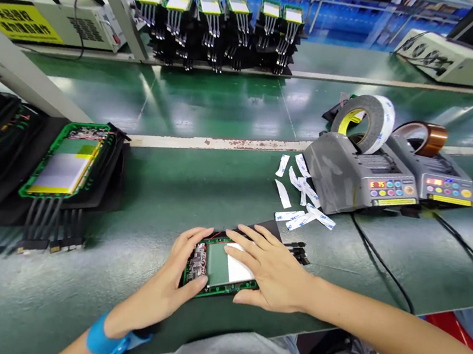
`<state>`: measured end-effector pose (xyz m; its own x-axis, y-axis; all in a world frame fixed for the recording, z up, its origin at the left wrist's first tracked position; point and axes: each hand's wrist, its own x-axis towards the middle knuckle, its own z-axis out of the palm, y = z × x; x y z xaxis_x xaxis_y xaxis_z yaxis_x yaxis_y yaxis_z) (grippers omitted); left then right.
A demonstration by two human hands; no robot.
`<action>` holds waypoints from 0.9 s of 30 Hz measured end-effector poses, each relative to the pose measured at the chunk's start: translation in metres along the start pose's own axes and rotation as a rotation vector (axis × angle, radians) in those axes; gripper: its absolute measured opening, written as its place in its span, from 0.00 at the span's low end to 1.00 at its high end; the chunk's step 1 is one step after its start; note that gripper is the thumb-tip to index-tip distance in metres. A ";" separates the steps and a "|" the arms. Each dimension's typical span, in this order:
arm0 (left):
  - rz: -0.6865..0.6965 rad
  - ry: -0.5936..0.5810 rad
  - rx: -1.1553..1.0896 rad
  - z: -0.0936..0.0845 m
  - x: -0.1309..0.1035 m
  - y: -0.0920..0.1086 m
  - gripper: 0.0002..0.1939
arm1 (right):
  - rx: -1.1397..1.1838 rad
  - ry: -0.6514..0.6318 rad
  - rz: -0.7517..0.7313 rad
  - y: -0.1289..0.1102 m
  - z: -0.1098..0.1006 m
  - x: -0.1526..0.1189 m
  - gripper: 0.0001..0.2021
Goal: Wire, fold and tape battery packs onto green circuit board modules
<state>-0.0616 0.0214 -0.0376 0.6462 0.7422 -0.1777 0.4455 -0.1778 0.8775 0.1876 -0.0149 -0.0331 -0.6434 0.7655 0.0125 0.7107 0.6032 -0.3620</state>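
Board [217, 267], in hands: six-o'clock edge of bench [162, 189], white patch [239, 266] uppermost. Left hand [179, 270]: thumb and fingers clasping board's nine-o'clock end. Right hand [277, 273]: fingers spread over three-o'clock end (patch partly covered). Strips [282, 194], loose: one o'clock of board. Dispensers [336, 169], two: two o'clock.

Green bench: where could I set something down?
The bench has bare room between the left board and the strips, and between that board's leads and the left hand. It is crowded by the dispensers, with strips and cables, and where the right hand touches the near board.
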 end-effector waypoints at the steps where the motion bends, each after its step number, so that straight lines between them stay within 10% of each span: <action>1: 0.020 -0.052 0.027 -0.005 -0.001 -0.002 0.30 | 0.004 0.001 -0.002 0.000 0.000 0.000 0.38; 20: 0.043 0.008 0.226 -0.011 0.000 0.004 0.34 | 0.131 0.104 0.007 -0.005 -0.012 -0.002 0.31; 27: 0.125 0.304 0.454 -0.006 -0.006 -0.017 0.32 | 0.091 0.956 0.435 0.039 -0.042 -0.057 0.06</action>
<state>-0.0765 0.0238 -0.0493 0.5338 0.8383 0.1107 0.6425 -0.4873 0.5914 0.2644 -0.0257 -0.0092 0.1826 0.7938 0.5801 0.7770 0.2450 -0.5799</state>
